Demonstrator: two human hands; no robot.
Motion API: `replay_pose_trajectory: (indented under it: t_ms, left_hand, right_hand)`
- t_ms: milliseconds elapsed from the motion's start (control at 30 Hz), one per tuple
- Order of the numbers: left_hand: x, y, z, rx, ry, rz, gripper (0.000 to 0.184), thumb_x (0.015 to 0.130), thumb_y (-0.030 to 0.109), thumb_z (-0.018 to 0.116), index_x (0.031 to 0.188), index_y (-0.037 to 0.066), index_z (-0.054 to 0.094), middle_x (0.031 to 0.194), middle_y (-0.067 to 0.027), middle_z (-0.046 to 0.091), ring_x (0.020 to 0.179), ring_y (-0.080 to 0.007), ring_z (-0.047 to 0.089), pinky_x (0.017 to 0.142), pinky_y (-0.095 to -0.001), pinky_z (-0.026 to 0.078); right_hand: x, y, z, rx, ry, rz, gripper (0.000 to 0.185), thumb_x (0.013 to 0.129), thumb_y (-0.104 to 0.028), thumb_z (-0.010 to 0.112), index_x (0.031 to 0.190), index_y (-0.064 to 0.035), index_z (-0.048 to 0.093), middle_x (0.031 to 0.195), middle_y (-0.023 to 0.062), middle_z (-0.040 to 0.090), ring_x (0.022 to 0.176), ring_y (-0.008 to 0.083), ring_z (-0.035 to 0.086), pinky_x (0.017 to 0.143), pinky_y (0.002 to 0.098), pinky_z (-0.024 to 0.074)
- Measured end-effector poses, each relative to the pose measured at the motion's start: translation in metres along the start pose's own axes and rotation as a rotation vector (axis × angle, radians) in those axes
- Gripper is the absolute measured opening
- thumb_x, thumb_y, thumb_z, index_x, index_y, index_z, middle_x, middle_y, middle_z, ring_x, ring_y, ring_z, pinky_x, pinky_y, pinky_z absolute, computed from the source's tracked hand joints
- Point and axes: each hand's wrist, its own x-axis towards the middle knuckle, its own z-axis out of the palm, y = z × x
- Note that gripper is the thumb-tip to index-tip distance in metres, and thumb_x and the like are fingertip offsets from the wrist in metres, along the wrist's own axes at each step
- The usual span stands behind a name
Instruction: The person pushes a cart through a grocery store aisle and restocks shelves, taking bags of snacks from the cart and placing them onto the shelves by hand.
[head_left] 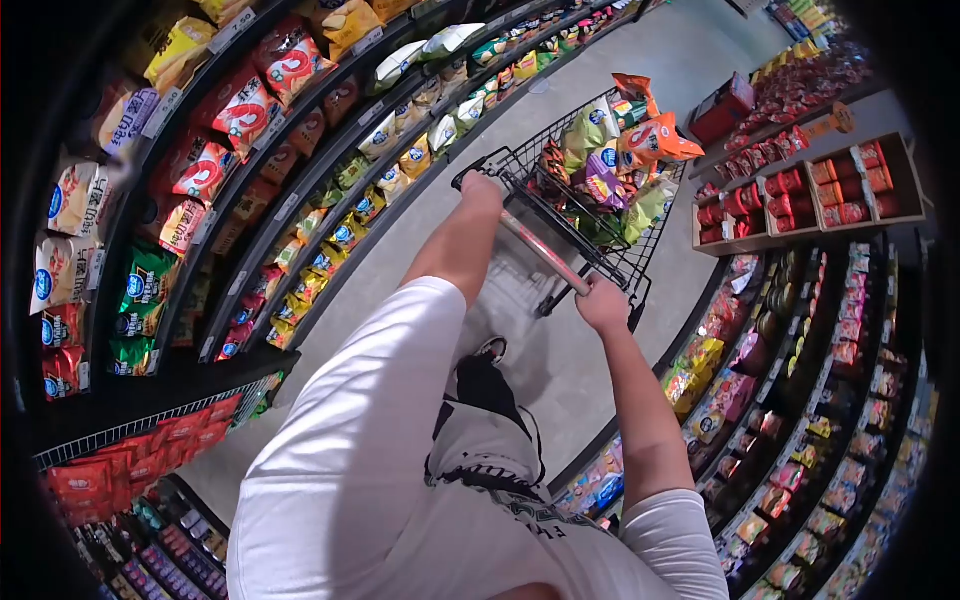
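A black wire shopping cart [661, 235] stands in front of me, piled with snack bags. Among them are an orange bag [658, 140], a purple bag [604, 184] and a green bag [588, 132]. Its handle bar [543, 250] has a reddish middle section. My left hand [481, 190] is wrapped round the left end of the handle. Toward the other end, my right hand [604, 304] grips the same bar with its fingers closed. Both arms reach forward, and the undersides of the hands are hidden.
Curved-looking shelves of snack bags [240, 110] line the left side. More stocked shelves [770, 400] run along the right. A wooden display box [812, 200] with red packs stands ahead on the right. The grey floor [400, 235] runs between them. A wire basket [165, 421] holds red packets at lower left.
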Motion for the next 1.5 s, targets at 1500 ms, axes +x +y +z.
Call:
replay_pose_trajectory:
  t_ms: [1500]
  left_hand:
    - [-0.506,0.027,0.305,-0.341,-0.158,0.696,0.028,0.077,0.035,0.066,0.090,0.011,0.071,0.089,-0.0134,0.072,0.087,-0.0348,0.070,0.072,-0.0481,0.055]
  right_hand:
    - [-0.475,-0.019,0.168,0.005,-0.457,-0.416,0.024,0.086,-0.028,0.063,0.096,-0.0074,0.059,0.075,0.0214,0.067,0.075,0.0437,0.066,0.070,0.0539,0.0531]
